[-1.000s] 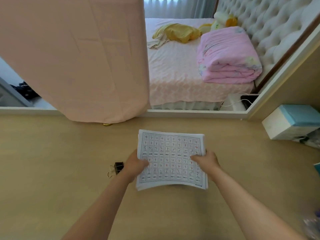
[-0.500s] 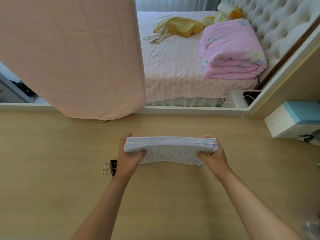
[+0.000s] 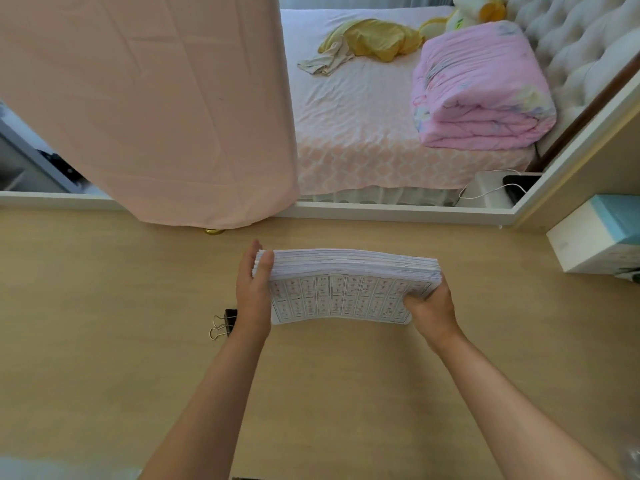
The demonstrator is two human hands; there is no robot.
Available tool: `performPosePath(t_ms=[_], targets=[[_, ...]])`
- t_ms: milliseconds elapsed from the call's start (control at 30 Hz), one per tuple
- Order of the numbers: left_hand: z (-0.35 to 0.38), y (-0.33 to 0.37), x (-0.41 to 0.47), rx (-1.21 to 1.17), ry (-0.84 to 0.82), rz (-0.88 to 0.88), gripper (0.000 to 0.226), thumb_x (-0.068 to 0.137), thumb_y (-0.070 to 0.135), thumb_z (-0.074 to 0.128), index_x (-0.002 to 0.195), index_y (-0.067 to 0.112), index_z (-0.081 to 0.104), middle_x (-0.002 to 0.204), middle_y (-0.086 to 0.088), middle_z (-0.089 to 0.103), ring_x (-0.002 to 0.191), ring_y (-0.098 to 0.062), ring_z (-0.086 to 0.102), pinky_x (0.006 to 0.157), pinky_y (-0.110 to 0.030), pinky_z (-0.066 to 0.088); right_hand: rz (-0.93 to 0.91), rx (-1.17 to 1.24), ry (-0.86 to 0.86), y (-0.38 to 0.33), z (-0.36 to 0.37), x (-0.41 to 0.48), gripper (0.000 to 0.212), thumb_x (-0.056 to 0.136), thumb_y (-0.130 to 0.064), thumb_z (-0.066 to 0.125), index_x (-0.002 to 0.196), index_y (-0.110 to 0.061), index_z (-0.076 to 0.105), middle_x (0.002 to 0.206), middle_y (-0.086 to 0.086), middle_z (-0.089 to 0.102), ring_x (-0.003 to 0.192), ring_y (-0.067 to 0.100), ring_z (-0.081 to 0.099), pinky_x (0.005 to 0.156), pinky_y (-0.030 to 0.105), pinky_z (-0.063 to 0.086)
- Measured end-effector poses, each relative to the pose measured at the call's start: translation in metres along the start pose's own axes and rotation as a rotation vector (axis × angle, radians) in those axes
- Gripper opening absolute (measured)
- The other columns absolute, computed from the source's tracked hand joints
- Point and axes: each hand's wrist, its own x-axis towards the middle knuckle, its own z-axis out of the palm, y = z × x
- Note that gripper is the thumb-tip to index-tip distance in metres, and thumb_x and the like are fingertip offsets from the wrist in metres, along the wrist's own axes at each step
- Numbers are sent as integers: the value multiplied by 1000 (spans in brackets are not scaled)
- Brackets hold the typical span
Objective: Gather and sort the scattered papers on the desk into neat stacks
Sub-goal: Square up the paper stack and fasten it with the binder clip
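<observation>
- Stack of papers (image 3: 346, 289) held on edge above the middle of the desk (image 3: 104, 341), long lower edge touching or just over the wood; which, cannot tell.
- Tilted so that the printed grid face looks toward the camera, upper edge leaning away toward 12 o'clock.
- Sheet edges along the top nearly flush, fanned slightly at the 3 o'clock end.
- Left hand (image 3: 254, 289) pressed flat against the stack's 9 o'clock end, palm to the paper edges, fingers straight and pointing to 12 o'clock, thumb lying over the top corner.
- Right hand (image 3: 431, 306) clamped on the lower corner at the 3 o'clock end, thumb on the printed face, other fingers hidden behind the sheets.
- Hands well apart, one at each short end, the stack between them.
- Black binder clip (image 3: 223, 322) with wire handles lying on the desk at 9 o'clock of the left wrist, partly hidden by it.
- White and teal box (image 3: 595, 237) at 3 o'clock on the desk, near the right edge of the view.
- Pink cloth (image 3: 145, 98) hanging at 11 o'clock, hem reaching the desk's far edge.
- Bed (image 3: 353, 133) beyond the desk at 12 o'clock, with a folded pink quilt (image 3: 481, 84) at 1 o'clock and a yellow garment (image 3: 374, 38) farther back.
</observation>
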Motion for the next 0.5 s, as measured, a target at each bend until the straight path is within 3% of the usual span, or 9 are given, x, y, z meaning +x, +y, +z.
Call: performPosePath(t_ms=[133, 233, 333, 500], targets=[[4, 4, 3, 44, 60, -65, 26, 95, 39, 59, 117, 29, 67, 116, 11, 64, 100, -8, 58, 73, -19, 41, 8, 16, 38, -1, 5, 3, 52, 75, 8, 62, 118, -20, 56, 104, -2, 67, 101, 17, 65, 86, 33, 50], [9, 3, 0, -8, 113, -67, 25, 95, 33, 58, 119, 32, 66, 119, 16, 67, 111, -3, 60, 88, -24, 45, 10, 19, 77, 0, 10, 0, 53, 77, 12, 59, 121, -17, 54, 103, -2, 67, 98, 16, 64, 88, 34, 51], [8, 3, -3, -48, 97, -18, 28, 98, 37, 53, 119, 25, 67, 119, 13, 68, 112, -3, 59, 91, -23, 42, -17, 11, 81, -2, 8, -1, 52, 77, 13, 57, 116, -21, 55, 104, 1, 66, 95, 13, 63, 81, 29, 51], [2, 4, -1, 86, 111, 35, 13, 90, 30, 65, 98, 28, 74, 102, 12, 73, 97, -8, 64, 79, -25, 45, -38, -2, 122, -8, 10, -3, 48, 77, 12, 58, 99, -31, 58, 95, -7, 65, 88, 6, 61, 72, 21, 46]])
